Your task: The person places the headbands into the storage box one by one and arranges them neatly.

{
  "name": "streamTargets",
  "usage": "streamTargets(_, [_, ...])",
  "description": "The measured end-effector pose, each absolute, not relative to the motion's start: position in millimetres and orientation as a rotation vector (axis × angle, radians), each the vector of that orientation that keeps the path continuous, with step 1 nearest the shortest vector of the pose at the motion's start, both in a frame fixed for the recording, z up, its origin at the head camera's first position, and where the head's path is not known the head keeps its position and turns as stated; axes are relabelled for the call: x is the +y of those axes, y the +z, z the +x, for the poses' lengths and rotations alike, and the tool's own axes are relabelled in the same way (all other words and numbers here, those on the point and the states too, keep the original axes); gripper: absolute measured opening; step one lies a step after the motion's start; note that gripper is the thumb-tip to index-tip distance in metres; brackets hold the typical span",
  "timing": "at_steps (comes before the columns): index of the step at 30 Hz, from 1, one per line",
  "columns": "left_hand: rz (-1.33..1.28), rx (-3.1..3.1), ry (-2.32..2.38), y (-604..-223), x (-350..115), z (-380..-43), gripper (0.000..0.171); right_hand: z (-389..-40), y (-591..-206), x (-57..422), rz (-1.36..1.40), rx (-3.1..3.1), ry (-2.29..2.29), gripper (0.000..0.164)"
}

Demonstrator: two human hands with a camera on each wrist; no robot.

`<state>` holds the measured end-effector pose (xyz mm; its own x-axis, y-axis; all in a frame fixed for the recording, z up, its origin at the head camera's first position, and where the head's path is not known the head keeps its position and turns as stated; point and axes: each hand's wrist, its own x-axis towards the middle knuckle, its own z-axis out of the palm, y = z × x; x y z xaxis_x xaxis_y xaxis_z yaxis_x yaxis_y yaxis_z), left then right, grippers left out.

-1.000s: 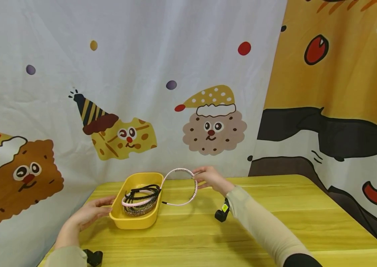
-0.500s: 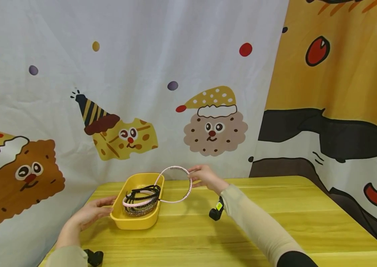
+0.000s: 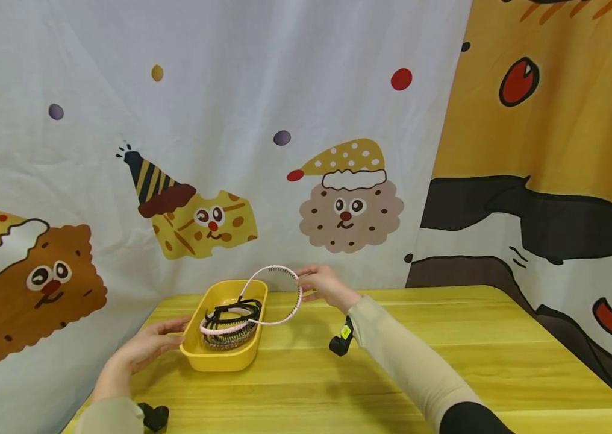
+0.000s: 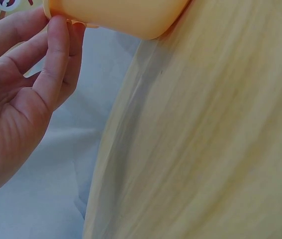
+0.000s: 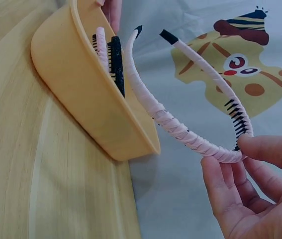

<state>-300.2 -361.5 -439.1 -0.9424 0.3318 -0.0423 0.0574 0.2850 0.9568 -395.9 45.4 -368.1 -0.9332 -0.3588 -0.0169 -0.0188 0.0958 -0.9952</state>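
Note:
My right hand (image 3: 327, 284) pinches a pink wrapped headband (image 5: 168, 124) at its crown, between thumb and fingers. The band has dark comb teeth along its inside and black tips; its open ends point left over the yellow plastic basket (image 3: 219, 363). On the basket's left side, my left hand (image 3: 155, 343) pinches the rim with its fingertips, as the left wrist view shows from below. Inside the basket lie several headbands: black ones (image 3: 252, 307), a pink one (image 3: 224, 331) and a brownish speckled one (image 3: 224, 346) at the bottom.
A yellow wood-grain table (image 3: 306, 386) carries the basket near its far left part. Behind it hangs a white cloth (image 3: 219, 72) with cartoon prints. Each wrist wears a black camera, such as the right wrist camera (image 3: 341, 340).
My right hand has moved left and slightly up, bringing the pink headband's ends over the basket. The left hand stays at the rim.

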Motion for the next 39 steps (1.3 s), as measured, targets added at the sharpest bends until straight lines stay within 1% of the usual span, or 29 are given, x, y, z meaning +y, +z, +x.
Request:
streamTargets(12, [0.366,2.319,1.725,-439,-361,-301,0.067,-395,-366,25,-0.358,2.073,-1.979,0.034])
streamTargets(22, [0.38,2.312,1.735,-438,-362,-300,0.066,-393,-369,13,-0.338,2.051,-2.029,0.028])
streamTargets(30, [0.384,2.321,1.729,-436,-360,-298,0.066,-389,-373,2,-0.343,2.026,-2.057,0.034])
streamTargets(35, [0.375,2.322,1.727,-436,-360,-298,0.066,-388,-376,-6,-0.334,1.997,-2.078,0.029])
streamTargets(39, [0.373,2.325,1.726,-437,-360,-298,0.066,-390,-380,-12,-0.315,1.97,-2.098,0.029])
